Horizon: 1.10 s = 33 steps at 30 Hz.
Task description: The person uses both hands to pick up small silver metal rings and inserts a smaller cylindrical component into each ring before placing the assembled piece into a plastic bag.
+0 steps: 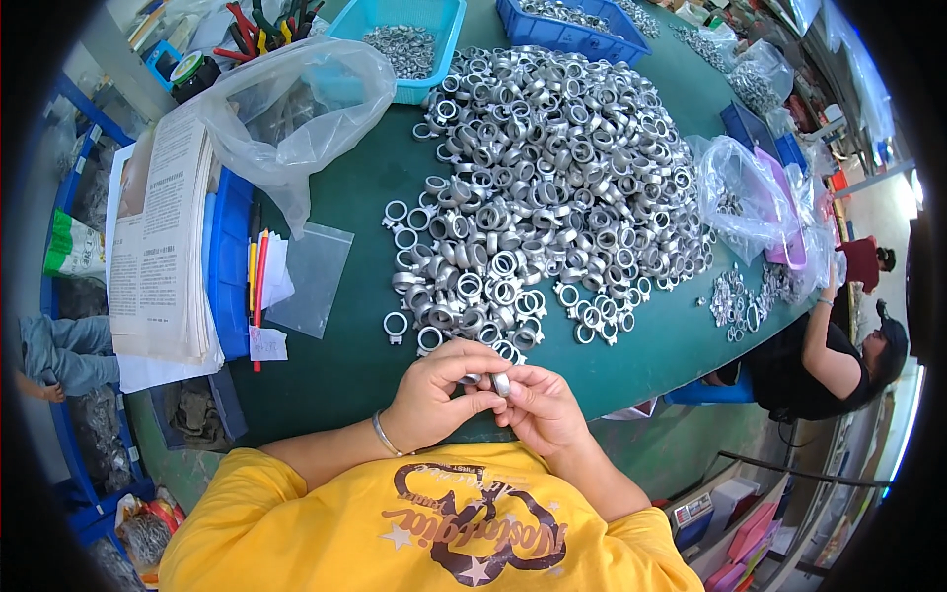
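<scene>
Both hands are meeting at the near edge of the green table (360,306), and a silver ring (500,384) is sitting right between them. The left hand (429,400) is pinching it from the left with thumb and fingers, a bangle (386,434) circling that wrist. The right hand (547,409) is closing its fingertips on the same ring from the right, so both are clamped on it, side by side. Something grey is peeking out by the left fingers, but I'm not able to tell whether it is held.

Just beyond, the huge ring pile (582,168) is spreading across the middle of the table, its near fringe reaching almost to the left hand. A loose ring (395,327) is lying at the pile's left edge. On the far side, a turquoise basket (453,49) and a blue tray (567,41) are holding more metal parts.

Over on the left, a clear bag (316,128) is slumping beside newspapers (158,237), with a red pen (260,286) and a flat bag (314,281) lying nearer. On the right, small parts (735,301) are scattering near a pink tray (786,217), and a co-worker in black (814,365) is sitting at that side.
</scene>
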Motion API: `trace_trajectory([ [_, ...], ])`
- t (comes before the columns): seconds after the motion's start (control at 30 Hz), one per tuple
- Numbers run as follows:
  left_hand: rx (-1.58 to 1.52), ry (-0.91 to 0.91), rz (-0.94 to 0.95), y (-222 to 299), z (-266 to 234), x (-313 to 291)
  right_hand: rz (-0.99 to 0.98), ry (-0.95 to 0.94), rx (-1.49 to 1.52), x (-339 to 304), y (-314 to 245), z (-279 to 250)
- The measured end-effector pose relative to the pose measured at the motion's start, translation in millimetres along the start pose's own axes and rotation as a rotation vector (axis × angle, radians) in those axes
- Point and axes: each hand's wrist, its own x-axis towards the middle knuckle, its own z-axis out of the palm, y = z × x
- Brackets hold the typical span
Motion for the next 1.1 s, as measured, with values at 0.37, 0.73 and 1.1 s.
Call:
trace_trajectory([
  [0.37,-0.811,0.064,-0.501,-4.5,1.8,0.4,-1.129,-0.193,-1.424,1.7,-22.5,30.1],
  [0.73,-0.666,0.095,-0.514,-1.3,0.1,2.8,-0.999,0.27,-1.57,41.2,-29.3,16.1],
  [1.1,-0.358,0.137,-0.316,0.7,1.6,-0.2,-0.967,-0.05,-1.373,17.5,-16.3,15.8],
])
